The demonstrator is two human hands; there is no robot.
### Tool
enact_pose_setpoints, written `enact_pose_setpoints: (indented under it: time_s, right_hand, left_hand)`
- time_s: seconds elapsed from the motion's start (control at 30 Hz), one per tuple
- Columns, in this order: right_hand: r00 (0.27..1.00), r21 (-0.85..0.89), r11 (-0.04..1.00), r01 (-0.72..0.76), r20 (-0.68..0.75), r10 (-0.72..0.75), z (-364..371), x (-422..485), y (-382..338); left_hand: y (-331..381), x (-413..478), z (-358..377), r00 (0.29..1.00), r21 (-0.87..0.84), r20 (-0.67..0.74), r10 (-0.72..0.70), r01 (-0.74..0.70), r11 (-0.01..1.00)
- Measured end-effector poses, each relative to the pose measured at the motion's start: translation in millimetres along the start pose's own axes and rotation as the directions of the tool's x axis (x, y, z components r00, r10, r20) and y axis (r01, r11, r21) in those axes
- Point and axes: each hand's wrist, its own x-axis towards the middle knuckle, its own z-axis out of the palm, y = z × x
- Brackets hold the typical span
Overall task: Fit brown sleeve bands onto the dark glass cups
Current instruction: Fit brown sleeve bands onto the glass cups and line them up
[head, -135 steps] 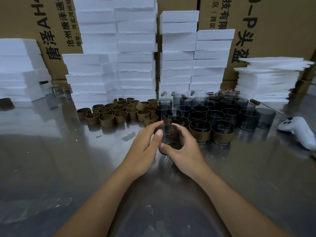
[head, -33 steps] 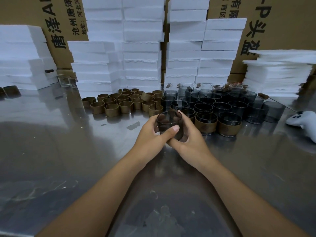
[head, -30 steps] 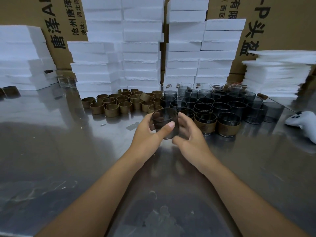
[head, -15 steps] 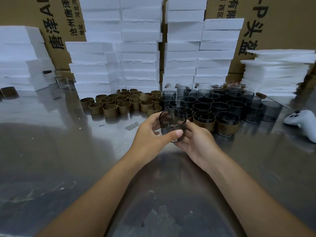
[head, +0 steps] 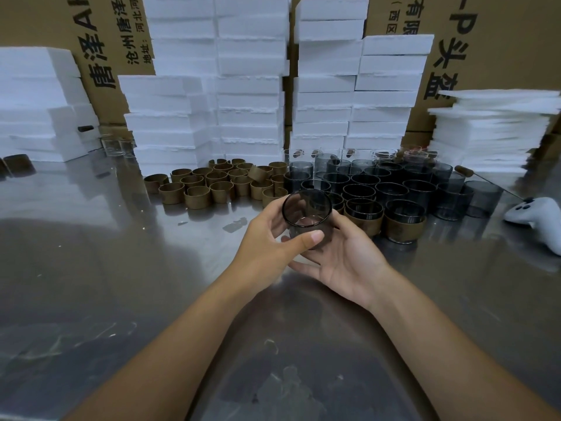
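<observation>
Head view: a person's left hand (head: 267,238) grips a bare dark glass cup (head: 306,217) above the steel surface (head: 121,268), thumb and fingers curled round its wall. The right hand (head: 343,256) cradles it from below on nearly straight fingers. At three o'clock of it stand two banded cups (head: 403,226). Towards one o'clock, rows of unsleeved dark cups (head: 391,189) wait, with loose brown sleeve bands (head: 212,186) at ten o'clock. The job looks barely begun. The thumb hides the held cup's base, and the overlapping rear cups defy counting.
</observation>
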Motion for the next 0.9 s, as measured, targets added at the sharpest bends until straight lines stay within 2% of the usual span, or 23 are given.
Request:
enact_pose_setpoints:
  time_s: [0.3,0.47,0.6,0.9]
  right_hand:
    - [0.996,-0.061,0.995,-0.085,-0.047,0.082,-3.0,2.4,1.1]
    - [0.985,-0.092,0.993,0.072,-0.147,-0.085,-5.8,7.2,2.5]
    - [0.971,-0.029,0.986,0.165,-0.173,-0.167,-9.8,10.9,1.7]
    - [0.973,0.091,0.969,0.228,0.017,-0.231,-8.0,8.8,-1.6]
  left_hand:
    - [-1.0,2.4,-3.4,0.999,0.043,0.003,0.049,-0.049,0.998]
    - [0.1,2.1,-2.7,0.994,0.14,0.025,0.103,-0.106,0.984]
    - [1.2,0.7,-1.8,0.994,0.18,0.027,0.108,-0.111,0.977]
    - [6.3,-1.4,0.1,0.997,0.107,0.028,0.078,-0.081,0.991]
